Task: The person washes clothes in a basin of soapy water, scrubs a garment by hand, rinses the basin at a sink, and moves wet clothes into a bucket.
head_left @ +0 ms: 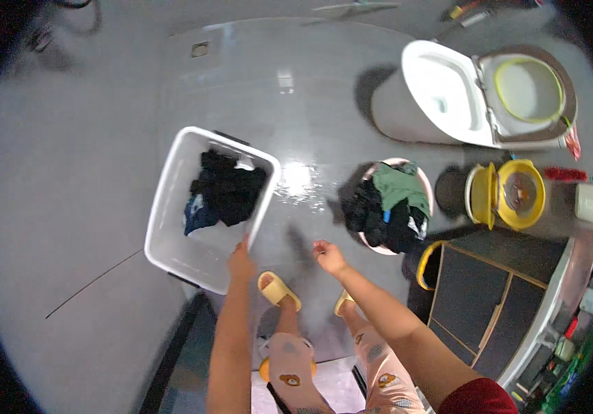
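Observation:
A white plastic storage bin (161, 207) stands on the floor at the left, with dark clothes (232, 189) and a dark blue garment (198, 220) inside. My left hand (242, 261) is at the bin's near right rim, its fingers around the edge. My right hand (328, 256) hangs over the floor with fingers curled, and whether it holds anything cannot be told. Up and right of it, a pale pink round basin (429, 191) is heaped with black clothes (374, 212) and a green garment (400, 185), some hanging over the edge.
A white toilet (420, 116) with raised lid stands at the upper right. Below it are a yellow bin (482, 196) and a dark cabinet (475, 290) under a counter with bottles. A floor drain (200, 49) lies at the upper left. My feet wear yellow slippers (276, 290).

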Action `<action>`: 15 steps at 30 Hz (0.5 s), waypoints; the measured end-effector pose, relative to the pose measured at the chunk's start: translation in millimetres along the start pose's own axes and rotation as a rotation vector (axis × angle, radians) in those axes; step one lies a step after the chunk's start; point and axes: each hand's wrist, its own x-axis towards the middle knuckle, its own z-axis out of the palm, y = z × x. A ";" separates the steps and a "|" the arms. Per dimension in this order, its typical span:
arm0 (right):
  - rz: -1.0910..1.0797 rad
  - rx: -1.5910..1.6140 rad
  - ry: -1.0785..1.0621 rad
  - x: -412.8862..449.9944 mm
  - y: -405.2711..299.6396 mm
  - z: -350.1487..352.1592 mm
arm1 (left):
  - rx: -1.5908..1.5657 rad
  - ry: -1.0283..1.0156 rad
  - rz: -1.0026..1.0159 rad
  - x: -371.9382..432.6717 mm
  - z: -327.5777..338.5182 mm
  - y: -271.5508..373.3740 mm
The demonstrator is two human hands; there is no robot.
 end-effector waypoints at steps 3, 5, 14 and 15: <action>0.032 0.001 0.141 -3.3 56.8 -53.7 | -0.005 -0.103 -0.068 19.2 14.6 54.2; 0.107 -0.018 0.206 -4.7 76.9 -67.9 | -0.080 0.085 0.037 19.8 30.4 51.4; 0.147 -0.506 0.515 49.2 117.9 -146.8 | -0.077 -0.184 0.106 0.3 68.6 128.4; 0.168 -0.592 0.491 52.5 114.6 -144.3 | -0.088 -0.206 0.153 -2.2 69.1 129.3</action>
